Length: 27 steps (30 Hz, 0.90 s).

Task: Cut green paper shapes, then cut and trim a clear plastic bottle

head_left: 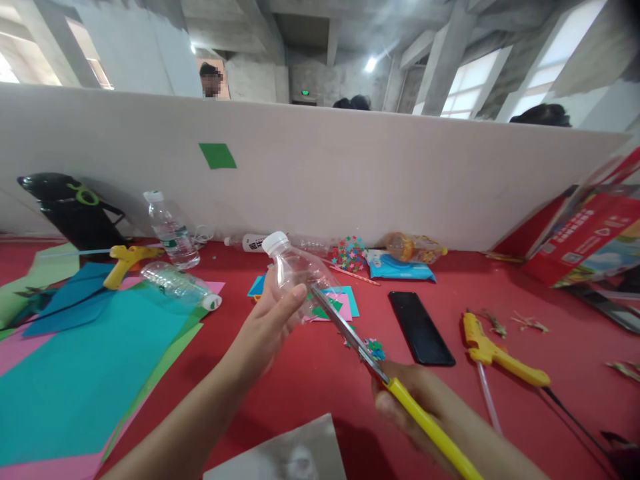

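My left hand (265,327) holds a clear empty plastic bottle (295,270) with a white cap, tilted, above the red table. My right hand (425,407) grips yellow-handled scissors (370,357). Their metal blades point up and left and touch the bottle's lower side near my left thumb. Beneath the blades lie small coloured paper pieces (373,348).
Teal, pink and green paper sheets (75,373) cover the left. Two more bottles (173,233) and a yellow glue gun (127,260) sit behind them. A black phone (421,328), a second glue gun (495,353) and red boxes (585,240) lie right. A white partition (350,180) stands behind.
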Each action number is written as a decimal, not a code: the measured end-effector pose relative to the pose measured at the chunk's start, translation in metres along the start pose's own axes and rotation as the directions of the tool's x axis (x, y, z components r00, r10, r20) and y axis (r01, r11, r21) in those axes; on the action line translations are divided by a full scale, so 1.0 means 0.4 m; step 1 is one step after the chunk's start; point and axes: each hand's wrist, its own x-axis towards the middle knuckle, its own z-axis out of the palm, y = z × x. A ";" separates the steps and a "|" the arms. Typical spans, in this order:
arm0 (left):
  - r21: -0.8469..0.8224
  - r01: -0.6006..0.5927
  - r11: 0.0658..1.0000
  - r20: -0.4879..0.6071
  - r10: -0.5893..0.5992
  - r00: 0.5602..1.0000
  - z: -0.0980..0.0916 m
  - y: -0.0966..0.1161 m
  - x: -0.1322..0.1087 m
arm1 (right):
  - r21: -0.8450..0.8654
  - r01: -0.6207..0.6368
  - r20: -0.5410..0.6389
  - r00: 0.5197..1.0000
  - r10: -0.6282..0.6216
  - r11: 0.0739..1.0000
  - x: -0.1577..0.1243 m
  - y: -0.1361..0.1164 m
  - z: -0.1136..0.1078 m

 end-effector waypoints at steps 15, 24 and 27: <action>0.190 -0.151 0.970 0.121 0.130 0.984 -0.051 0.005 0.005 | -0.010 0.152 -0.020 0.988 -0.152 0.988 0.017 0.028 0.004; 0.378 -0.241 0.894 0.192 0.179 0.965 -0.042 0.011 0.008 | 0.006 0.129 -0.016 0.992 -0.129 0.992 0.012 0.020 0.011; 0.347 -0.221 0.912 0.185 0.164 0.969 -0.041 0.014 0.008 | -0.017 0.146 -0.034 0.989 -0.146 0.989 0.019 0.027 0.009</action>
